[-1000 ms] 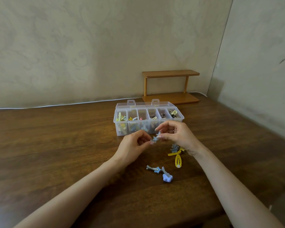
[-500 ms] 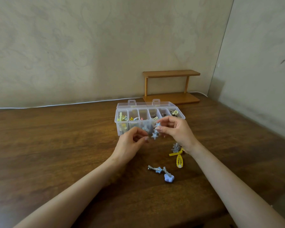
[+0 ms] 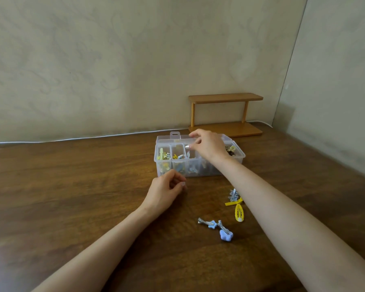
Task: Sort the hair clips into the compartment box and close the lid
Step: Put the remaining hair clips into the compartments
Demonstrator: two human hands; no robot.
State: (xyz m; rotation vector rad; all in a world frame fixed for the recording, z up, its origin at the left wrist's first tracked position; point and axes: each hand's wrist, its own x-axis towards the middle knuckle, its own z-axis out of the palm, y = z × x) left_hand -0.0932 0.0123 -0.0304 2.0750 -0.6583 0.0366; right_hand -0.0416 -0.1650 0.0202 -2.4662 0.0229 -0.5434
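Hanging over the clear compartment box (image 3: 198, 172), the right hand (image 3: 209, 147) had its fingers (image 3: 195, 142) close together, pinching a small shiny clip (image 3: 187, 147) above the third compartment from the left. The clip was too small to see well. The box sat on the brown wooden surface (image 3: 72, 197), far from the person and a little to the right. Its lid (image 3: 175, 135) was open and lay back behind it. Some compartments already had clips in them, yellow and blue ones on the left and darker ones at the right end. The left hand (image 3: 167, 191) rested on the surface just in front of the box, with its fingers loosely curled and nothing in them. More clips lay loose on the surface near the right arm: a silver spiky clip (image 3: 233, 194) touching a yellow bar clip (image 3: 232, 203), and a yellow oval clip (image 3: 239, 212) just below those. Closer to the person lay a blue star clip (image 3: 208, 222) and a blue cloud clip (image 3: 226, 234), touching each other. A small wooden shelf (image 3: 226, 98) stood behind the box by the wall, and a white cable (image 3: 93, 137) ran along the back edge of the surface.
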